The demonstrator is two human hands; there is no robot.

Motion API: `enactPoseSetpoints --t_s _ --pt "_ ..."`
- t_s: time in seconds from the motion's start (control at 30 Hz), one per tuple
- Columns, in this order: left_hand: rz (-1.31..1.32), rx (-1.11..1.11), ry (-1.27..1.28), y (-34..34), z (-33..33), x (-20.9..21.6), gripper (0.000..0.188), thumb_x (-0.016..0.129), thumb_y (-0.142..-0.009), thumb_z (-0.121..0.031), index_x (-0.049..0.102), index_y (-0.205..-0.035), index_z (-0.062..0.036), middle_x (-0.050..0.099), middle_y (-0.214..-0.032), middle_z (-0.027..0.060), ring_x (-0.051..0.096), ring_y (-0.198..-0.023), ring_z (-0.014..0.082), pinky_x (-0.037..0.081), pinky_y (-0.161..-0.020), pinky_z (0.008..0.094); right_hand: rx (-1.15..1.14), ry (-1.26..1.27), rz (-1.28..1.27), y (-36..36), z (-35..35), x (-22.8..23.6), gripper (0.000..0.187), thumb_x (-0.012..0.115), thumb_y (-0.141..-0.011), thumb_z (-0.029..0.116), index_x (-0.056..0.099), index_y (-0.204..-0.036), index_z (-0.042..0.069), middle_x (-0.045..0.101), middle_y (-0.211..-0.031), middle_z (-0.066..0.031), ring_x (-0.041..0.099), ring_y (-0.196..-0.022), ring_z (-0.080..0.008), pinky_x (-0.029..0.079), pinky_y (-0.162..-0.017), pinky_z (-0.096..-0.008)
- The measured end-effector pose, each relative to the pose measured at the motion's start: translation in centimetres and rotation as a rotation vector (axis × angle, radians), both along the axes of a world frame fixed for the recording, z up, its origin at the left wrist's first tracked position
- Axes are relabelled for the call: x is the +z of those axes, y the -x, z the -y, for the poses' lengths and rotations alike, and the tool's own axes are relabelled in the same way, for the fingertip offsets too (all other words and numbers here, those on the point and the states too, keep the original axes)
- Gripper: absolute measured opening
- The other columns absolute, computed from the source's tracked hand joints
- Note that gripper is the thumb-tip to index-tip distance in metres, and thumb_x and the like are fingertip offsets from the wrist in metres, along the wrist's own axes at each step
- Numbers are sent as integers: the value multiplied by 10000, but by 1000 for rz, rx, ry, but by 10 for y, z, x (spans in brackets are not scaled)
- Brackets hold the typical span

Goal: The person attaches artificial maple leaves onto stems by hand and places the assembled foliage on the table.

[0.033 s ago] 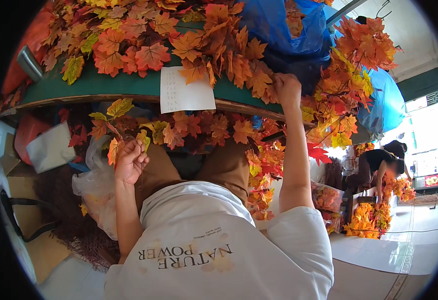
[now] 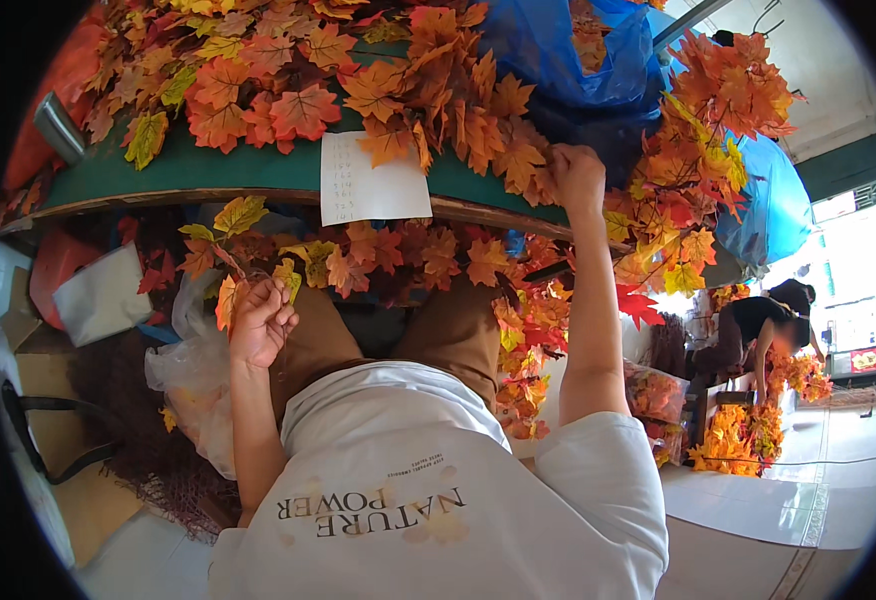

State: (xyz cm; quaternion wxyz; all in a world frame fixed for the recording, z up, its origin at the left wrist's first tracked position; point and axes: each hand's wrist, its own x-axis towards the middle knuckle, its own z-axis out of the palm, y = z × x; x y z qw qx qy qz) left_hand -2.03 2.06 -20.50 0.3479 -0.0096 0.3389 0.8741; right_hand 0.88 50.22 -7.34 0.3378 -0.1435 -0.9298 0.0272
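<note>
My left hand [image 2: 263, 325] is closed over my lap, its fingers pinched around a garland of artificial maple leaves [image 2: 241, 215]; yellow and orange leaves stick out above and beside it. From there the garland runs along below the table edge toward the right. At the front edge of the green table [image 2: 198, 165], my right hand [image 2: 578, 182] has its fingers closed at the end of a cluster of orange maple leaves [image 2: 518, 165]. Its fingertips are partly hidden there. Between my hands a white paper sheet [image 2: 373, 190] with handwriting hangs over the edge.
Heaped maple leaves [image 2: 278, 70] cover the table. A blue plastic bag [image 2: 598, 95] stands behind my right hand, and more leaves [image 2: 703, 170] hang at the right. A clear bag [image 2: 193, 390] and dark netting [image 2: 148, 440] lie at the left. Another person [image 2: 758, 330] bends over leaves far right.
</note>
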Motion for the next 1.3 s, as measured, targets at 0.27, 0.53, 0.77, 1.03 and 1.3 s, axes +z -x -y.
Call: enactPoseSetpoints --t_s 0.27,0.53,0.77,1.03,1.3 --pt "-27 38 -17 2 3 -1 70 554 -901 -97 546 -967 -72 521 -852 -8 504 -622 59 486 -650 246 15 27 -110 -11 -11 23 133 610 -798 158 689 -846 62 638 -819 -148 617 -758 -321 504 -684 -392" --pt "-85 22 -33 5 1 5 143 552 -892 -48 573 -1033 -37 569 -894 -2 546 -696 65 519 -735 263 2 -102 253 1 -27 21 141 606 -774 123 677 -863 41 640 -833 -158 616 -806 -336 500 -718 -419" --pt "-95 47 -50 6 6 -3 143 546 -893 -44 573 -1033 -44 570 -890 -5 545 -712 67 511 -740 256 120 58 70 -9 -17 18 171 599 -773 86 685 -919 62 648 -826 -156 622 -786 -322 498 -728 -379" --pt "-76 53 -7 4 3 -4 125 553 -893 -56 580 -1015 -53 572 -817 -12 556 -698 74 522 -730 262 18 -46 242 -1 -2 10 182 561 -811 164 687 -916 85 639 -858 -178 617 -801 -358 507 -724 -410" --pt "-61 57 -6 4 4 -8 123 562 -890 -64 583 -1012 -59 568 -764 -12 564 -686 81 526 -721 266 33 7 197 6 -14 12 199 564 -792 179 697 -868 53 651 -842 -185 629 -791 -352 508 -716 -400"
